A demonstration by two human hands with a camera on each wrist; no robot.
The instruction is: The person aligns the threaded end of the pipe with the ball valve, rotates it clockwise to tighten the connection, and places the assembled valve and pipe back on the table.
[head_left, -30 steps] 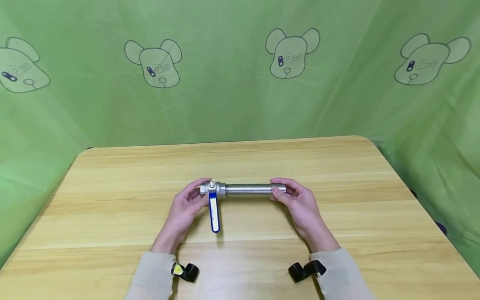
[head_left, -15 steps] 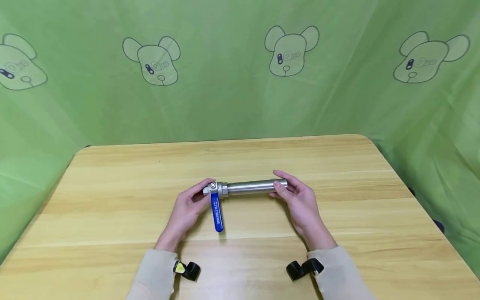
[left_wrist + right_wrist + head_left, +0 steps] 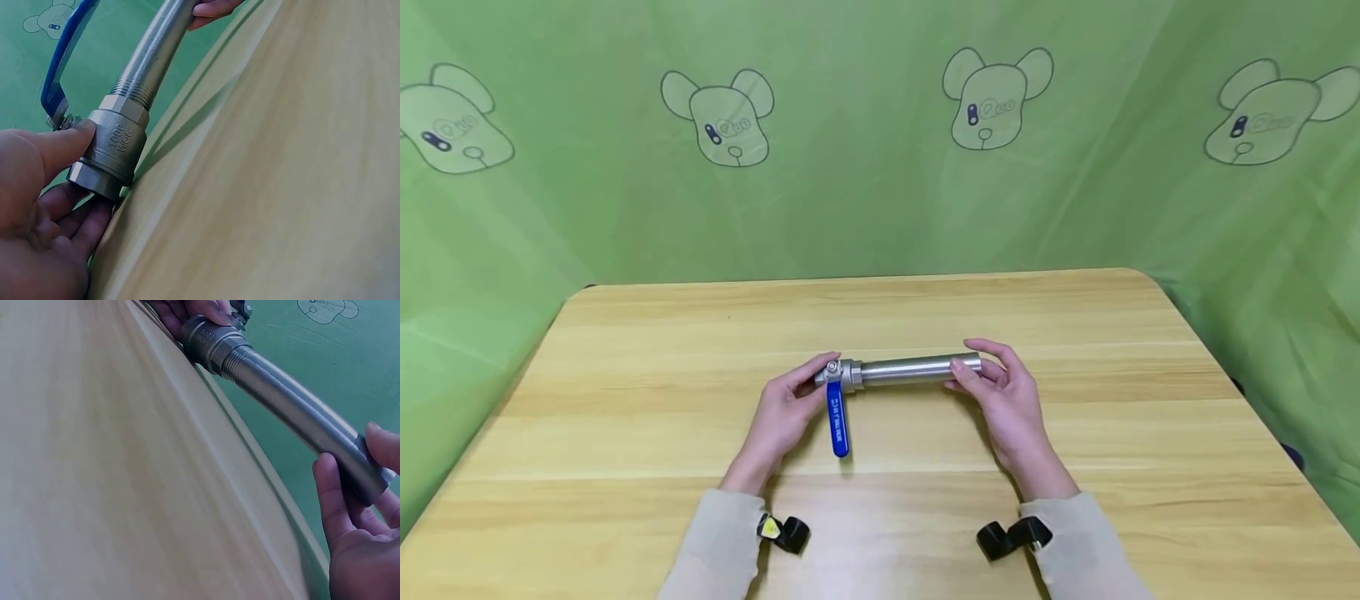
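Note:
My left hand (image 3: pixel 784 412) holds the steel ball valve (image 3: pixel 852 375) at its left end. In the left wrist view, the thumb presses on the valve body (image 3: pixel 115 140), which is marked "1000 WOG", with fingers by its lower end. The valve's blue lever (image 3: pixel 838 421) points toward me, across the pipe's line. A smooth metal pipe (image 3: pixel 910 369) sits in the valve's right end, some thread (image 3: pixel 234 362) showing at the joint. My right hand (image 3: pixel 1011 408) grips the pipe's free end between thumb and fingers. In the head view, its index finger is raised off the pipe.
Valve and pipe are held above a wood-grain table (image 3: pixel 895 517). Behind it hangs a green curtain (image 3: pixel 865 208) printed with bear heads. Black wrist mounts (image 3: pixel 793 533) sit at both beige sleeves (image 3: pixel 715 537).
The pipe's right end has risen, so it now slants slightly up to the right. The right index finger has lifted off the pipe. The lever's lettering has become readable.

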